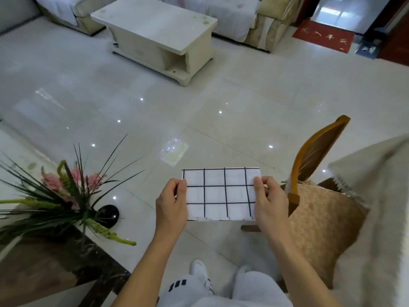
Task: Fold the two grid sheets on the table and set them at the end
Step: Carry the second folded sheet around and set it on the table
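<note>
- The grid sheet [218, 193] is held up in the air in front of the person, above the tiled floor [199, 111], not resting on any surface.
- The left hand [171, 206] pinches the sheet's left edge near the upper corner, thumb in front.
- The right hand [269, 201] pinches the right edge the same way, so the sheet is stretched fairly flat between the two hands.
- It looks like thin paper or light cloth: very light, limp, easy to crease, and likely to sag or curl if one side is let go.
- The lower edge looks doubled, so it may already be folded once; I cannot tell for sure.
- The best hold seems to be at the corners or side edges, matching them before pressing a crease.
- A second grid sheet is not in view.
- A wooden chair [314, 156] stands to the right, a flower arrangement [66, 187] to the left.
</note>
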